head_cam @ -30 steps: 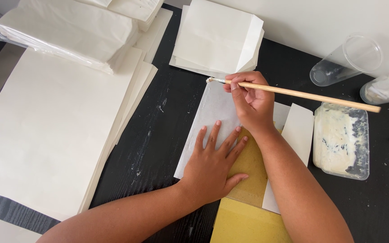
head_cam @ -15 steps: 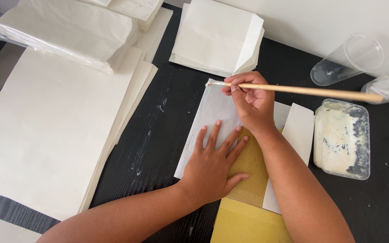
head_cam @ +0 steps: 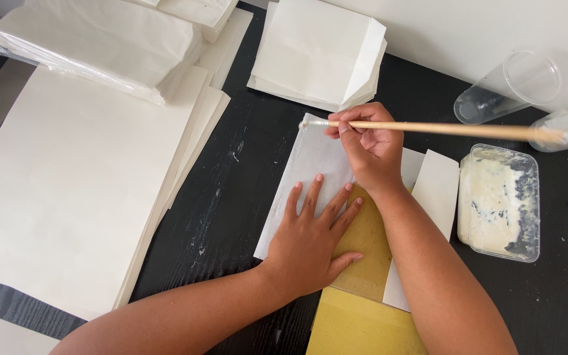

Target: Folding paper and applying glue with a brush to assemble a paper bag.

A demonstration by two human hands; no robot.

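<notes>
Meanwhile, the left hand (head_cam: 310, 246) lies flat and open, pinning a white paper sheet (head_cam: 313, 164) to the black desk (head_cam: 244, 197), while the right hand (head_cam: 369, 148), its grip closed on a thin wooden brush (head_cam: 442, 129), works the sheet's top corner. Paste could smear onto the desk or wrinkle the sheet if that pinning palm slips; the tub of paste (head_cam: 497, 200) sits just beside the right forearm.

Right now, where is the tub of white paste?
In the head view, the paste tub sits on the black table at the right, beside the white strip, below the tipped clear cup.
</notes>
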